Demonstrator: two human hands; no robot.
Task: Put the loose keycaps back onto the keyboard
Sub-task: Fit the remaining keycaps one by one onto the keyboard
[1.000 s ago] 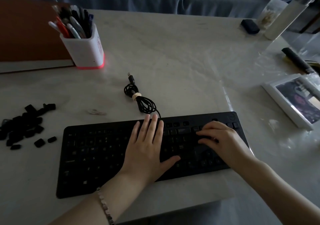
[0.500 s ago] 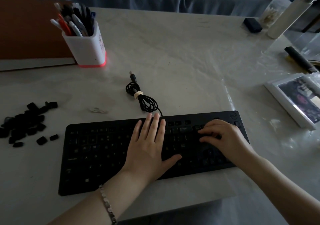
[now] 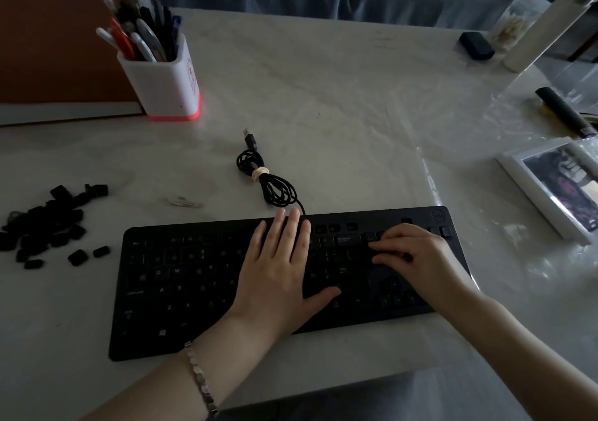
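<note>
A black keyboard [image 3: 181, 278] lies across the near half of the white table. My left hand [image 3: 278, 271] rests flat on its middle, fingers straight and together, thumb spread to the right. My right hand [image 3: 417, 255] is over the keyboard's right part, fingers curled. Its thumb and forefinger pinch a dark keycap [image 3: 393, 253] down among the keys, mostly hidden by the fingers. A heap of loose black keycaps [image 3: 48, 226] sits on the table left of the keyboard, apart from both hands.
The keyboard's coiled cable with USB plug [image 3: 265, 178] lies just behind it. A white pen holder [image 3: 165, 84] stands at the back left, a framed picture [image 3: 556, 191] at the right, and a black case [image 3: 475, 45] and bottles at the back right.
Both hands stay where they were on the keyboard. Only the view has shifted slightly.
</note>
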